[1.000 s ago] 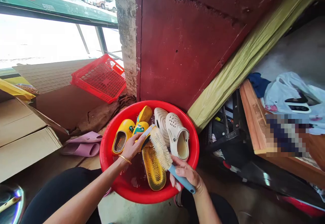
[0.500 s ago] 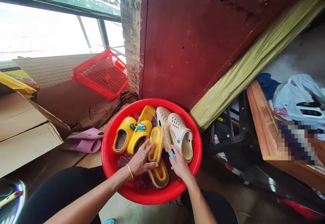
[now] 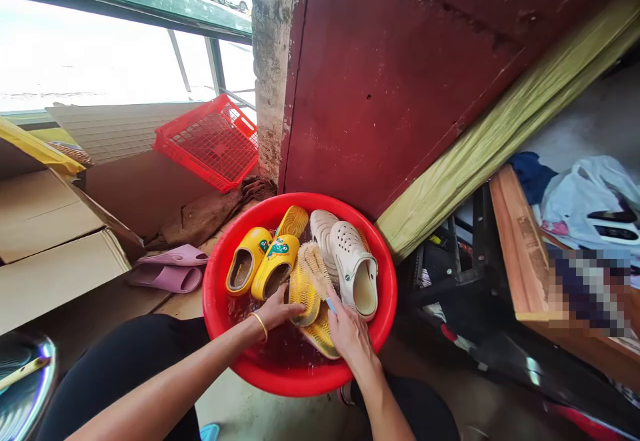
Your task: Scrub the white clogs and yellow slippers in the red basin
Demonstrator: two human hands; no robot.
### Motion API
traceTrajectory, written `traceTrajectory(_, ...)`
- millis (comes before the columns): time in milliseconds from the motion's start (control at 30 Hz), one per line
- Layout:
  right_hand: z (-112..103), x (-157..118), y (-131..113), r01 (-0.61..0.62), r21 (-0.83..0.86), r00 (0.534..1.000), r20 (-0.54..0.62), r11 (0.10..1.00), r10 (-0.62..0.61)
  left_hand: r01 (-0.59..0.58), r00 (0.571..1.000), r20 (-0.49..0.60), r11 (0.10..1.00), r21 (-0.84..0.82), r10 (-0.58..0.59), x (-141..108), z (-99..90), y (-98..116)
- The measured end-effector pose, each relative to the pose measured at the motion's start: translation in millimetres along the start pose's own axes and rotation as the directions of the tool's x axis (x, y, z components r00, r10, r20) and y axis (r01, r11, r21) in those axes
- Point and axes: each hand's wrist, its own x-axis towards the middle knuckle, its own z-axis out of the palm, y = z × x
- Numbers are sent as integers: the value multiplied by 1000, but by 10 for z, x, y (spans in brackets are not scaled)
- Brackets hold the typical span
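Observation:
A red basin [image 3: 220, 334] with dark water in it holds several shoes. Wrapped round the blue handle of a scrubbing brush [image 3: 316, 267] is my right hand [image 3: 351, 334]; the pale bristles lie over a yellow sandal [image 3: 303, 294]. My left hand [image 3: 276, 309] grips that sandal at its left edge, its fingertips partly hidden. Another yellow sandal [image 3: 323, 335] lies below it, partly under my right hand. Two yellow clogs [image 3: 247, 261] with green figures sit at the left, a yellow sole [image 3: 294, 219] behind them. Cream clogs [image 3: 350, 254] rest at the right side.
Pink slippers [image 3: 173, 271] lie left of the basin near cardboard boxes [image 3: 55, 281]. Behind stand a red crate [image 3: 213, 144] and a dark red door [image 3: 370, 94]. A wooden bench [image 3: 520, 247] with bags is at the right.
The brush has moved left from beside the yellow sandal onto it, with my right hand. My left hand has shifted to the sandal's left edge. The lower sandal has turned and slid right.

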Motion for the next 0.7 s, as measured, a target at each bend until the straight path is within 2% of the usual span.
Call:
traceTrajectory(100, -16, 87, 85, -47, 32, 999, 7, 998, 47, 173, 984, -14, 976, -134, -176, 24, 4, 41)
traceTrajectory(167, -11, 95, 100, -48, 67, 999, 22, 997, 46, 202, 976, -46, 963, -180, -214, 36, 0, 77)
traceTrajectory(300, 65, -35, -1, 117, 174, 987, 85, 978, -133, 197, 968, -108, 953, -229, -226, 34, -12, 125)
traceTrajectory(400, 112, -110, -93, 185, 184, 970, 121, 965, -209, 210, 967, -73, 925, -317, -244, -1, -11, 140)
traceTrajectory(467, 85, -45, -122, 128, 110, 981, 134, 986, -142, 240, 961, -38, 896, -373, -273, -25, -4, 151)
traceTrajectory(600, -79, 266, -133, -79, -54, 989, 125, 995, 86, 276, 953, -7, 878, -390, -303, -37, 16, 203)
traceTrajectory(667, -124, 340, -174, -109, -71, 986, 115, 992, 116, 301, 945, 11, 851, -431, -328, -32, 7, 243)
traceTrajectory(700, -119, 327, -213, -84, -58, 988, 126, 995, 91, 310, 939, 13, 829, -465, -344, -33, -5, 263)
